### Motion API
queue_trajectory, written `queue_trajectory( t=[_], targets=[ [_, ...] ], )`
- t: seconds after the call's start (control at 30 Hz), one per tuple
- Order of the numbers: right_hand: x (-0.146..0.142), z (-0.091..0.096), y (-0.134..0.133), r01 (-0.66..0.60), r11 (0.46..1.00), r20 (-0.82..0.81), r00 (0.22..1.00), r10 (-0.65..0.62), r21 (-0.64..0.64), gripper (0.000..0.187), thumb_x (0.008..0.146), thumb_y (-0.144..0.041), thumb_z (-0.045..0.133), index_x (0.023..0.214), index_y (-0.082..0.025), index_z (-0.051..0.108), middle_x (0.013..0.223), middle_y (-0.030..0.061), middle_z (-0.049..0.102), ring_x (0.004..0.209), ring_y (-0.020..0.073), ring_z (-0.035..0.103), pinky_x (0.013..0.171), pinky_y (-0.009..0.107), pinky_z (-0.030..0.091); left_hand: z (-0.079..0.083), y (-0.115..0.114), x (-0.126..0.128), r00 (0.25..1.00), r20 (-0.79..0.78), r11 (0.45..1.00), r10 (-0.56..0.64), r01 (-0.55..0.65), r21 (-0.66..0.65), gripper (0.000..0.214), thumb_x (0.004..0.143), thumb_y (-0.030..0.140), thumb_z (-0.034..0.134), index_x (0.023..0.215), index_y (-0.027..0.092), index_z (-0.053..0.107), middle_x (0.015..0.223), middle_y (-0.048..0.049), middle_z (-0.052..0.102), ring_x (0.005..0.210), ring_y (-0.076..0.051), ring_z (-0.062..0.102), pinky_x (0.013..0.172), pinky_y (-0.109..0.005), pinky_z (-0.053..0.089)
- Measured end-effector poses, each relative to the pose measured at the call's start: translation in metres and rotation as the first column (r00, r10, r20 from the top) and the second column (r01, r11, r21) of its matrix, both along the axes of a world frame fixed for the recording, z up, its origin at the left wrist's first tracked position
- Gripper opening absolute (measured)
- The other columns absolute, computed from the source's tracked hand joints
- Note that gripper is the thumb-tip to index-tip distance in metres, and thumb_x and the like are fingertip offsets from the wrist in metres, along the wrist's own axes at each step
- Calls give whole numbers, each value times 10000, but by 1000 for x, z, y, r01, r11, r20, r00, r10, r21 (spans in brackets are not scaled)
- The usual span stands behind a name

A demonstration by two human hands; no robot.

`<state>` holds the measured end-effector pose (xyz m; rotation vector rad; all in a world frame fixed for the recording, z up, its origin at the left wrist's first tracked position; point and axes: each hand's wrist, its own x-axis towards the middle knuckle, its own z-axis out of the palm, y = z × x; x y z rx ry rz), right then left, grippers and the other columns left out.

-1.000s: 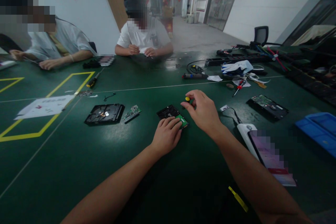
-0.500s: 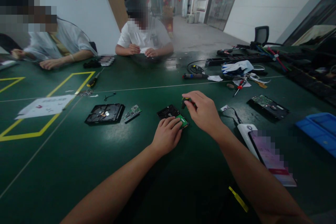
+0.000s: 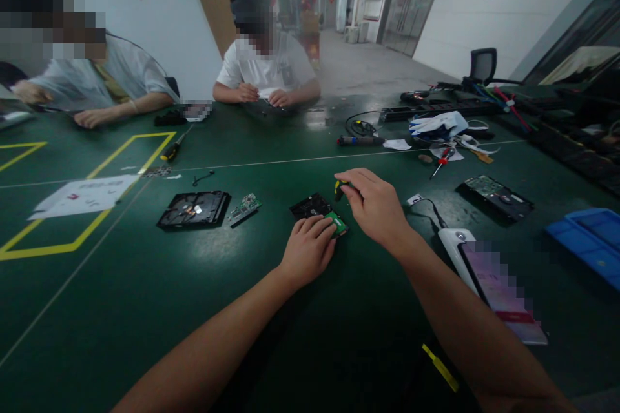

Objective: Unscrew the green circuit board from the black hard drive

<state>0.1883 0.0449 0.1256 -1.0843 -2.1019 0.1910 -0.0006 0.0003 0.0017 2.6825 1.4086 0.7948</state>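
Note:
In front of me on the green table lies a hard drive (image 3: 310, 205) with a green circuit board (image 3: 338, 224) at its near right end. My left hand (image 3: 310, 248) presses over its near side, fingers curled across it and holding it. Above the board's far end, my right hand (image 3: 375, 203) pinches the black-and-yellow handle of a screwdriver (image 3: 340, 190) between thumb and fingers. The screwdriver's tip is too small to make out. Left of the drive are a loose circuit board (image 3: 245, 208) and another black hard drive (image 3: 194, 209).
A third hard drive (image 3: 495, 198), a blue bin (image 3: 588, 242) and a white device with a phone (image 3: 498, 290) sit on the right. Farther back are a red screwdriver (image 3: 443, 160) and gloves (image 3: 438, 124). Two people sit across the table.
The screwdriver handle has turned slightly in my right hand, showing more yellow. My left hand stays on the drive. The person at far left has shifted a hand.

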Motion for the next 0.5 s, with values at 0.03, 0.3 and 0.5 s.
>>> queue_trajectory(
  t=[0.03, 0.3, 0.5],
  targets=[
    [0, 0, 0, -5, 1000, 2, 1000, 5, -3, 283, 1003, -130, 503, 1203, -231, 677, 1206, 90, 711, 1124, 243, 668, 989, 418, 517, 0, 0, 0, 1000, -1, 1000, 1, -1, -1, 359, 1024, 322, 530, 1360, 254, 637, 1422, -67, 656, 1342, -316, 549, 1105, -537, 439],
    [0, -2, 0, 120, 993, 53, 991, -121, 8, 179, 990, -286, 630, 1143, -219, 693, 1108, 94, 689, 922, 227, 666, 849, 380, 522, 0, -1, 0, 1000, -10, 1000, -1, 1, 4, 357, 1026, 328, 531, 1356, 243, 636, 1422, -62, 657, 1329, -309, 556, 1099, -528, 443],
    [0, -2, 0, 110, 994, 23, 994, -110, 12, 196, 1019, -275, 572, 1135, -229, 723, 1097, 100, 704, 1002, 251, 680, 895, 401, 533, -1, 0, 0, 1000, -3, 1000, 2, -2, 11, 357, 1019, 320, 543, 1358, 257, 637, 1418, -64, 659, 1337, -308, 556, 1103, -528, 440]
  ],
)
